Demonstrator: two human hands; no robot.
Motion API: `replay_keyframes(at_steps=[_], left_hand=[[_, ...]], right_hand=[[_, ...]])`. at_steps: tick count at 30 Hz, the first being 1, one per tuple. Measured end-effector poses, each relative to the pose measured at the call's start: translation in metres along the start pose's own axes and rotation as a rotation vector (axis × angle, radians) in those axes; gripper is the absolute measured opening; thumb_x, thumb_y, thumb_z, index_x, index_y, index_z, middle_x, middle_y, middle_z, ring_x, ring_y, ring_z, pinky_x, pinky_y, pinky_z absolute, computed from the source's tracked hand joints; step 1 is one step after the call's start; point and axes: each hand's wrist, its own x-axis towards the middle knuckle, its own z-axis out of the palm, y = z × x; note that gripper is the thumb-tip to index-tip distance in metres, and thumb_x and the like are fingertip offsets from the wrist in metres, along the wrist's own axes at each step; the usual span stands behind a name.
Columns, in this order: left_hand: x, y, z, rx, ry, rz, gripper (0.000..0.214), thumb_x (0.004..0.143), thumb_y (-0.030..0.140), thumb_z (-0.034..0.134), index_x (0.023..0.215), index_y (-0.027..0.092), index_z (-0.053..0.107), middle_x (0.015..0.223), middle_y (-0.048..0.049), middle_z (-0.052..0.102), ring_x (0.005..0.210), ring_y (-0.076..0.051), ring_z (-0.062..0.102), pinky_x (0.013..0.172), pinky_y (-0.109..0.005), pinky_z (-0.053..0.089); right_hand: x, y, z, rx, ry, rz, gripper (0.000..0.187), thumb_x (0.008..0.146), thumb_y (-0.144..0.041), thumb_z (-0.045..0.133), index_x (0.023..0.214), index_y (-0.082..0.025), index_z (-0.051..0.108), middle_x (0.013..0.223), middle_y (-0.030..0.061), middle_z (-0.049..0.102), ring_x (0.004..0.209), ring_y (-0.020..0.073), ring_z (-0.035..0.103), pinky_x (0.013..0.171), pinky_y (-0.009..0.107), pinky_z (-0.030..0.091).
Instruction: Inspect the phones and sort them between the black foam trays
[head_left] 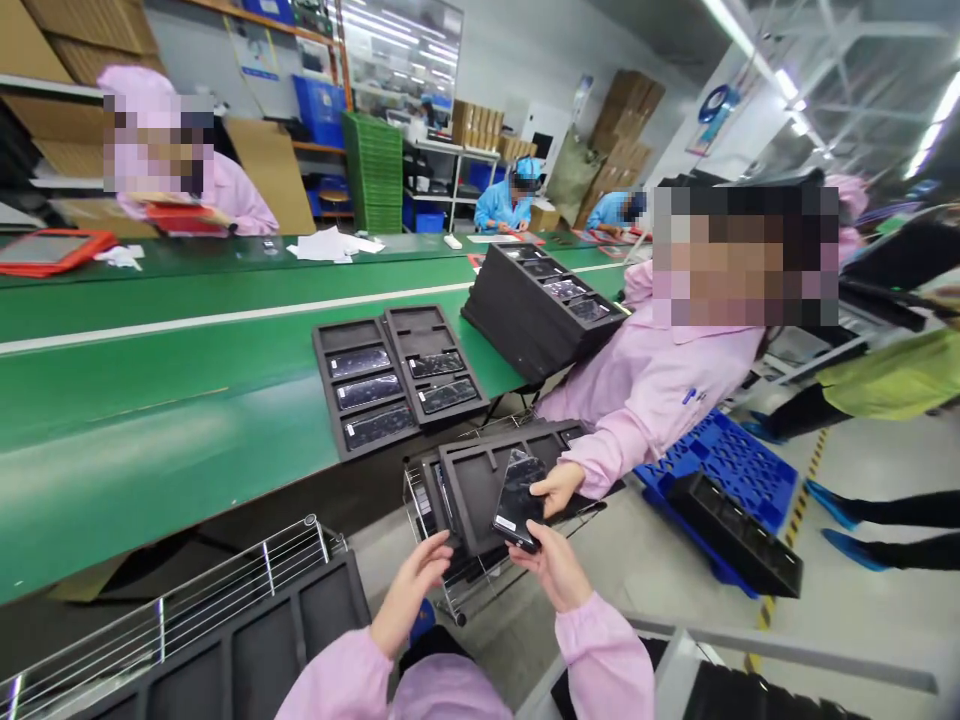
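My right hand grips the lower end of a black smartphone with a small white label near its bottom edge. A co-worker's hand holds the same phone by its right side. To the left, my left hand is held out with its fingers apart and nothing in it. Behind the phone, a black foam tray with recesses rests on a wire rack. Part of that tray is hidden by the phone and the co-worker's arm.
Two foam trays holding several phones lie on the green conveyor. A tall stack of trays stands farther right. At lower left, another foam tray sits beside wire shelving. A blue pallet bears a black tray stack.
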Motion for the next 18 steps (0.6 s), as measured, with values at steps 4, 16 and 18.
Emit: replay_keyframes(at_steps=[4, 16, 18], left_hand=[[0.016, 0.043, 0.041, -0.448, -0.260, -0.044, 0.069, 0.071, 0.062, 0.072, 0.125, 0.019, 0.062, 0.119, -0.0131, 0.068, 0.114, -0.029, 0.061, 0.099, -0.040, 0.045], [-0.027, 0.111, 0.064, -0.991, -0.151, -0.210, 0.055, 0.092, 0.059, 0.043, 0.092, 0.009, 0.065, 0.081, -0.0109, 0.067, 0.076, -0.022, 0.068, 0.072, -0.036, 0.059], [-0.038, 0.119, 0.064, -0.970, -0.134, -0.230, 0.053, 0.092, 0.058, 0.042, 0.085, 0.011, 0.064, 0.078, -0.0104, 0.066, 0.076, -0.023, 0.067, 0.074, -0.038, 0.059]], right_hand=[[-0.025, -0.013, 0.024, 0.046, -0.141, 0.007, 0.040, 0.064, -0.045, 0.083, 0.080, -0.011, 0.069, 0.070, 0.0113, 0.073, 0.053, 0.0171, 0.067, 0.056, 0.027, 0.057], [-0.077, -0.027, 0.078, -0.092, -0.574, 0.145, 0.063, 0.072, -0.075, 0.059, 0.071, -0.013, 0.066, 0.056, 0.0055, 0.066, 0.048, 0.0163, 0.064, 0.053, 0.027, 0.054], [-0.083, -0.034, 0.074, -0.249, -0.575, 0.029, 0.069, 0.079, -0.080, 0.044, 0.064, -0.015, 0.064, 0.048, 0.0040, 0.061, 0.043, 0.0154, 0.060, 0.050, 0.027, 0.050]])
